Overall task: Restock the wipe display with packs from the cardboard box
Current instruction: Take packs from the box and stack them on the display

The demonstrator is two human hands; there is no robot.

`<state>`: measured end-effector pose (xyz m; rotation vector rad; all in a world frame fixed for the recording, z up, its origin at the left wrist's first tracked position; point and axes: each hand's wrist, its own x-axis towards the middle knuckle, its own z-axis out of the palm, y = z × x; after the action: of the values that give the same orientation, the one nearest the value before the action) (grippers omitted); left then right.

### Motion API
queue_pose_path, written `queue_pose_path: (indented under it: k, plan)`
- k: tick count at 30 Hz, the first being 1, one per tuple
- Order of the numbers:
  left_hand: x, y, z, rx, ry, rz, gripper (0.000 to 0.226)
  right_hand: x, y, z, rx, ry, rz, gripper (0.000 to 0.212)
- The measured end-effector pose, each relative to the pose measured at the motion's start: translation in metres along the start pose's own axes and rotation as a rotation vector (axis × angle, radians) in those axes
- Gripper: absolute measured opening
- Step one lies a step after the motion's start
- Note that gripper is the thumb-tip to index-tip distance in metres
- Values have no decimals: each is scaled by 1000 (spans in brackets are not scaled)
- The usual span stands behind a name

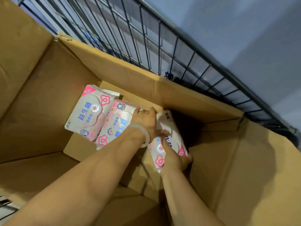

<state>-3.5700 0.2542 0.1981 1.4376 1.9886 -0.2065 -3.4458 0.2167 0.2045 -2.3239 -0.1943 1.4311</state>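
A thin ring (146, 112) glints right on one of the fingers (153, 110), and just back from them, at the wrist, sits a pale translucent bangle (144, 136). Well beyond the fingertips, a dark wire grid (146, 39) runs on a slant under a thick top rail, with something blue blurred behind its far end. Past the rail there's a plain grey surface (244, 30).

Three packs (88, 112) inside box (48, 82)
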Motion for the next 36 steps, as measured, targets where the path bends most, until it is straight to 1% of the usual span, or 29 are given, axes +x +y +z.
queue_pose_path:
  k: [3,4,5,7,9,10,11,12,13,14,15,16,17,19,20,21,22,23,25,27,28,30,32,33,36]
  plan:
    - [1,4,-11,124,-44,-11,84,-5,-2,-2,13,-67,60,116]
    - [-1,6,-16,134,-45,-17,82,-5,-4,-5,20,-83,72,117]
    - [-3,6,-21,116,-37,-26,80,-7,-6,-7,25,-107,71,113]
    - [-7,2,-33,8,-14,-41,70,-12,-10,-11,41,-162,29,105]
    - [-14,-9,-41,-154,7,-34,59,-21,-20,-14,23,-192,-31,109]
    - [-20,-14,-43,-257,14,-38,56,-25,-25,-17,-7,-212,-70,104]
    - [-28,-16,-44,-387,39,-54,54,-31,-31,-21,-39,-250,-115,85]
    - [-39,-17,-47,-527,77,-81,52,-39,-37,-26,-69,-279,-158,60]
    - [-49,-19,-49,-659,103,-102,49,-46,-42,-30,-83,-305,-193,44]
    - [-59,-20,-52,-770,106,-118,46,-54,-47,-34,-97,-330,-229,38]
    - [-69,-24,-55,-863,86,-138,45,-61,-51,-37,-115,-352,-261,36]
    - [-80,-27,-60,-932,72,-167,47,-70,-57,-41,-148,-370,-296,39]
    - [-91,-32,-64,-994,69,-196,54,-80,-63,-42,-184,-391,-337,47]
    - [-113,-39,-70,-1102,112,-236,82,-103,-80,-45,-239,-436,-460,58]
    - [-124,-40,-74,-1149,146,-250,92,-116,-90,-46,-286,-460,-534,62]
    - [-137,-36,-81,-1208,179,-237,89,-129,-101,-48,-334,-495,-596,68]
    - [-148,-32,-88,-1242,216,-198,77,-142,-112,-51,-366,-538,-640,70]
    - [-157,-28,-97,-1270,244,-141,66,-154,-122,-56,-398,-589,-687,68]
    - [-175,-18,-120,-1310,277,-11,54,-178,-138,-68,-426,-661,-782,63]
    - [-193,-7,-150,-1304,343,137,34,-201,-150,-85,-394,-697,-844,63]
    - [-202,-1,-165,-1293,359,205,30,-211,-154,-94,-379,-708,-861,63]
    - [-222,14,-194,-1262,349,309,32,-230,-163,-116,-348,-720,-904,60]
    - [-238,31,-217,-1209,342,416,44,-242,-172,-140,-303,-711,-937,55]
    - [-245,44,-228,-1194,329,446,45,-249,-178,-155,-277,-701,-954,55]
    - [-257,86,-250,-1114,317,494,33,-257,-198,-201,-223,-661,-984,60]
